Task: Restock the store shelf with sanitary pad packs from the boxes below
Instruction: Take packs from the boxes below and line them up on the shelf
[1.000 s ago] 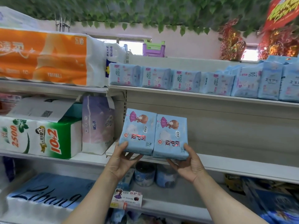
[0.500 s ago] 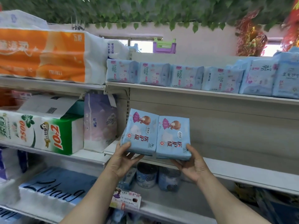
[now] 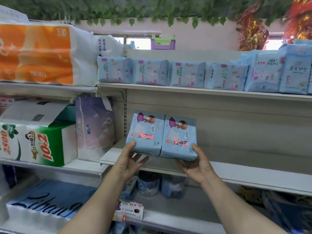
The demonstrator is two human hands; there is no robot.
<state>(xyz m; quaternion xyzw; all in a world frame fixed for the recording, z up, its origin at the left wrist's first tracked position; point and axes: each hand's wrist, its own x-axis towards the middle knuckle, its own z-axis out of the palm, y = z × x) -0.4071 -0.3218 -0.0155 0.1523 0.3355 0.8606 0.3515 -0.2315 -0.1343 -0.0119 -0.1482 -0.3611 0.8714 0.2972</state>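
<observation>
Left hand point(image 3: 130, 160): curled at the lower left corner of the left pad pack point(image 3: 146, 132) — thumb laid on the front face, fingers underneath.
Right hand point(image 3: 196, 163): curled at the lower right corner of the right pad pack point(image 3: 179, 137) — thumb seen on the front edge, fingers tucked under the bottom.
Pad packs: two light-blue packs are held side by side, edges touching, upright with a slight tilt, fronts turned to the camera, printed with a cartoon girl and red characters.
Position: the packs are held at the left end of the middle shelf point(image 3: 253, 176), just above its front edge; whether they rest on it cannot be told.
Middle shelf: bare board is seen to the right of the packs.
Upper shelf point(image 3: 202, 92): a row of pale blue pad packs point(image 3: 152, 72) is stood along it.
Left bay: an orange tissue pack point(image 3: 37, 54) is placed on top; a green-and-white tissue pack point(image 3: 33, 142) and a purple pack point(image 3: 94, 127) are set below, beside the upright.
Lower shelf: two blue rolls point(image 3: 148, 184) are seen between the forearms.
Top: green leaf garland point(image 3: 135, 12) is hung overhead.
</observation>
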